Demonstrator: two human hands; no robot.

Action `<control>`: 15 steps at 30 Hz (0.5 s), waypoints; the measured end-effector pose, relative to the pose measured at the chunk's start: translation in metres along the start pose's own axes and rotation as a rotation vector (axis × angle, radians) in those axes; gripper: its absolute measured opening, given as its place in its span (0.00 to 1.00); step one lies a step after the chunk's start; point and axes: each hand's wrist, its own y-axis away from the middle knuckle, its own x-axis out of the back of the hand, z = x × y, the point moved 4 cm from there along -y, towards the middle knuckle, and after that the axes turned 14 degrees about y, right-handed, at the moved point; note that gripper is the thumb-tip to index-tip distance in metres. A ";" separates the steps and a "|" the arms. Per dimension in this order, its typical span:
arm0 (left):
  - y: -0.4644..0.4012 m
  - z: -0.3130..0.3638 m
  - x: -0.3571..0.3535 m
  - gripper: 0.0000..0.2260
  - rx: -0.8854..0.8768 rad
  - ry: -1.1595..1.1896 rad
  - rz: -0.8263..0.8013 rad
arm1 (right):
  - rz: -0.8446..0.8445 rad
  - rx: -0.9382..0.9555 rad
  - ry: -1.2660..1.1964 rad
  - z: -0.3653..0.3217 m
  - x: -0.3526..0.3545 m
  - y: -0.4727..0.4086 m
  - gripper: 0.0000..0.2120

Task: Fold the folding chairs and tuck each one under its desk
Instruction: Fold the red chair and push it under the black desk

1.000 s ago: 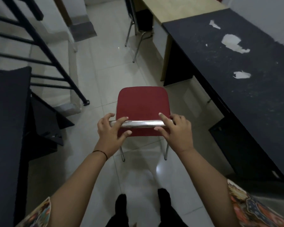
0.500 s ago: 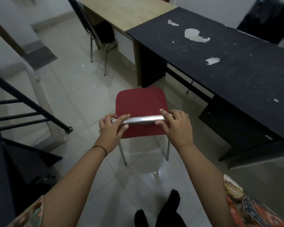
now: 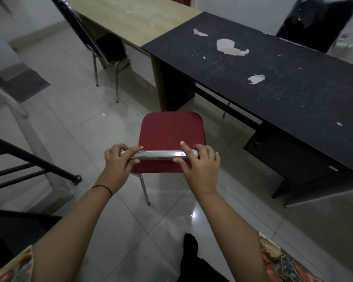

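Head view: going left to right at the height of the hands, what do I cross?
Black stair railing → left hand → chrome top bar of the red chair → right hand → black desk.

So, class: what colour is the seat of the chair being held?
Red seat, under a silver top bar; head view.

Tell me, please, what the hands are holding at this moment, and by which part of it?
Both hands, left and right, grip the red chair by the chrome bar along the top of its backrest, one at each end.
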 end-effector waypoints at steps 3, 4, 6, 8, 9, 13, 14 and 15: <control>-0.008 -0.010 0.009 0.17 -0.027 0.003 -0.011 | -0.001 -0.032 -0.015 -0.007 -0.003 -0.005 0.25; -0.010 -0.013 0.011 0.17 -0.031 0.001 -0.011 | -0.011 -0.042 -0.015 -0.009 -0.004 -0.007 0.26; -0.017 -0.018 0.015 0.17 -0.041 0.000 -0.004 | -0.017 -0.043 -0.016 -0.015 -0.006 -0.013 0.26; -0.027 -0.020 0.018 0.16 -0.067 -0.006 -0.007 | 0.004 -0.042 -0.009 -0.019 -0.007 -0.020 0.26; -0.031 -0.020 0.020 0.16 -0.088 -0.013 -0.005 | 0.021 -0.038 -0.010 -0.020 -0.007 -0.024 0.26; -0.057 -0.033 0.035 0.16 -0.143 -0.019 -0.008 | 0.052 -0.013 0.021 -0.040 -0.011 -0.042 0.26; -0.064 -0.039 0.040 0.16 -0.162 -0.025 -0.014 | 0.043 -0.017 0.037 -0.047 -0.013 -0.045 0.26; -0.071 -0.045 0.046 0.16 -0.174 -0.028 -0.041 | 0.039 -0.037 0.054 -0.057 -0.016 -0.046 0.26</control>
